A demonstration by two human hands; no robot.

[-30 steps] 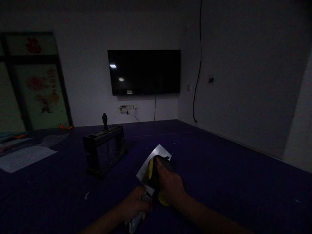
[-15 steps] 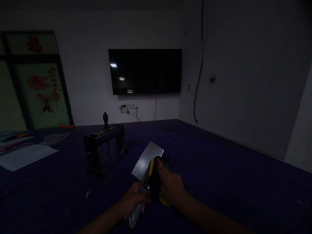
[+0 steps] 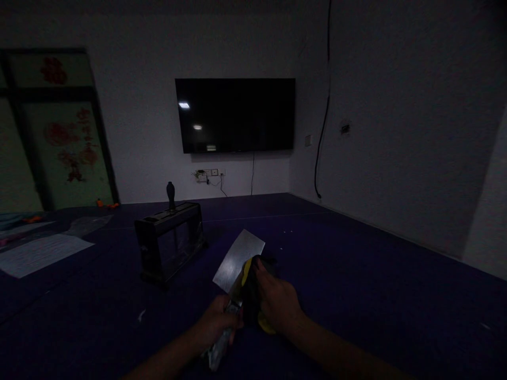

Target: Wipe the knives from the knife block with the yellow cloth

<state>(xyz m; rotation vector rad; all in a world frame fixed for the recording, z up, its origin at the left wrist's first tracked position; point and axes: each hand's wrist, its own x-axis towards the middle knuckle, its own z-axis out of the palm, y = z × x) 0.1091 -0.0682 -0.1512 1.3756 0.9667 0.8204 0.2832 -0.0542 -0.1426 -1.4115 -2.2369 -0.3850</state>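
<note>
Right of the knife block (image 3: 168, 240): cleaver (image 3: 237, 256) gripped at handle by left hand (image 3: 219, 319); black-and-yellow pad (image 3: 246, 272) pressed to blade by closed right hand (image 3: 277, 303). Swung slightly toward block since a second ago; wiping contact now near heel.

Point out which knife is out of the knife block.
The cleaver in the left hand, broad blade bare; the other knife stands in the knife block, only its handle showing.

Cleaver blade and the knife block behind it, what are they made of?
Cleaver blade: likely steel, with a brushed grey sheen that catches the light. Knife block: dark frame with seemingly clear, glossy panels, plastic or glass; too dim to tell.
</note>
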